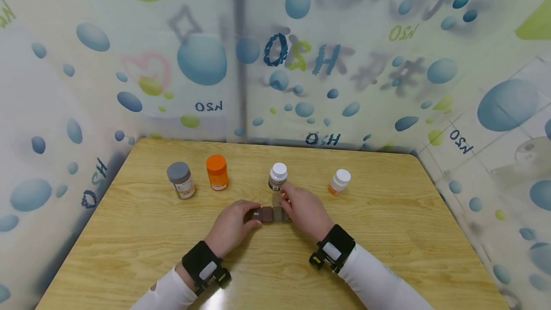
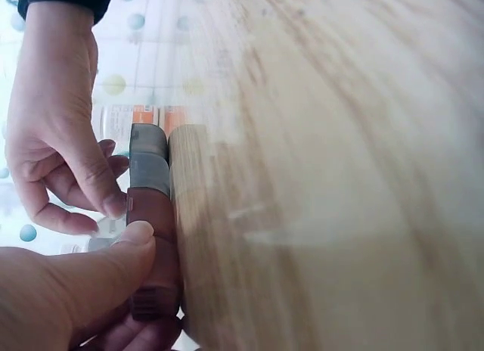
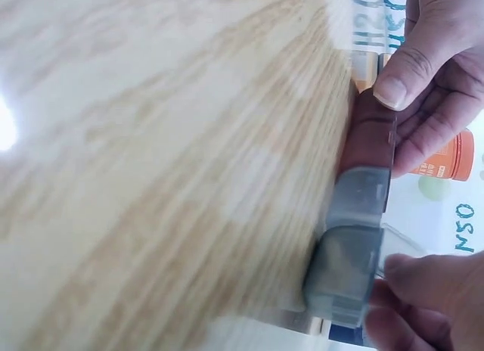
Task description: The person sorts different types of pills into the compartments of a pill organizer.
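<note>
A pill organizer lies on the table, a row of reddish-brown and grey see-through compartments. Behind one grey compartment, a raised lid stands open. My left hand grips the brown end, thumb in front and fingers behind, as the left wrist view shows. At the grey end, my right hand has thumb and fingers curled at the organizer's back edge by the raised lid. In the right wrist view the grey compartments stand beside the right fingertips. Whether anything small lies between those fingertips is hidden.
Along the back stand a clear bottle with a grey cap, an orange bottle, a white-capped bottle with a dark label just behind the organizer, and a white-capped bottle with an orange label. Patterned curtains border the wooden table.
</note>
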`<state>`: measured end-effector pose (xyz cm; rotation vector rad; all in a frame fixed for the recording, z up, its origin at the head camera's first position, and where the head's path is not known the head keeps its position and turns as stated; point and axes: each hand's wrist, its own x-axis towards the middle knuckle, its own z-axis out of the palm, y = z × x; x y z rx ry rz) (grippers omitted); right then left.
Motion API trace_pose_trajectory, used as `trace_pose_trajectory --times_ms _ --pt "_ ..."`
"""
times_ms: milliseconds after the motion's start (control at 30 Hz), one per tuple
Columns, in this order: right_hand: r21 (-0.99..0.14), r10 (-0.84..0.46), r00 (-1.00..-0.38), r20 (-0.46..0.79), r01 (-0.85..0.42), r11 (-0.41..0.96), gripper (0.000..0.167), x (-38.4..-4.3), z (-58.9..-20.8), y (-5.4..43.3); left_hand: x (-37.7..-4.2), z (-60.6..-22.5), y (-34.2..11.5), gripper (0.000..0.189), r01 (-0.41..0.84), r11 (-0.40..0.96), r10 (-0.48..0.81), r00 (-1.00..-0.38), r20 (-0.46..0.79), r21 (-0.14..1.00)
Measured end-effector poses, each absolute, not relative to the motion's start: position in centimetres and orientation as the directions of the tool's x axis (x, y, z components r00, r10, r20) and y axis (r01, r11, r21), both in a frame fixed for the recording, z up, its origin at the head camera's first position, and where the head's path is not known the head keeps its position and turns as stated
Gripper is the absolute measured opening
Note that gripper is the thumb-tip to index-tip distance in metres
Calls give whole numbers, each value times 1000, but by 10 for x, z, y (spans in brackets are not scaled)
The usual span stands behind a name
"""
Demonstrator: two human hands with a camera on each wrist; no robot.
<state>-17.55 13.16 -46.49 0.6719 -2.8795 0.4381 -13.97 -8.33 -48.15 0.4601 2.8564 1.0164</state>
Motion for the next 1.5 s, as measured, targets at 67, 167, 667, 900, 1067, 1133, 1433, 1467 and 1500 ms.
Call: trace_pose_trajectory --times_ms 67,167,667,900,1067,1133,1433,1467,1500 --pt "-231 -415 -885 210 -457 859 19 -176 -466 131 -140 -481 -83 43 253 735 302 -953 29 629" --pt "-200 -421 -886 193 -456 867 21 -177 -469 131 -140 -480 -83 43 247 736 299 -954 25 630" --pt "-205 -485 -864 137 -503 839 20 -174 -473 137 -143 -482 -88 43 252 736 301 -953 29 628" --pt "-295 -379 -909 173 -415 860 26 -184 -468 142 -143 -484 -91 43 247 741 294 -955 29 625" --pt "-359 -307 -936 173 -350 865 49 -197 -465 147 -144 -484 -89 43 264 739 305 -951 41 620" --pt "-376 -299 -940 164 -339 862 56 -201 -465 147 -143 -485 -87 43 270 739 310 -950 43 618" --pt "-486 -253 -958 134 -286 826 64 -215 -475 133 -140 -483 -86 44 256 726 317 -948 21 638" --pt "-507 -243 -960 139 -279 816 62 -216 -475 131 -140 -482 -86 44 257 726 319 -948 20 638" --pt "-524 -228 -963 144 -269 808 60 -217 -476 129 -140 -482 -86 43 260 727 322 -947 20 636"
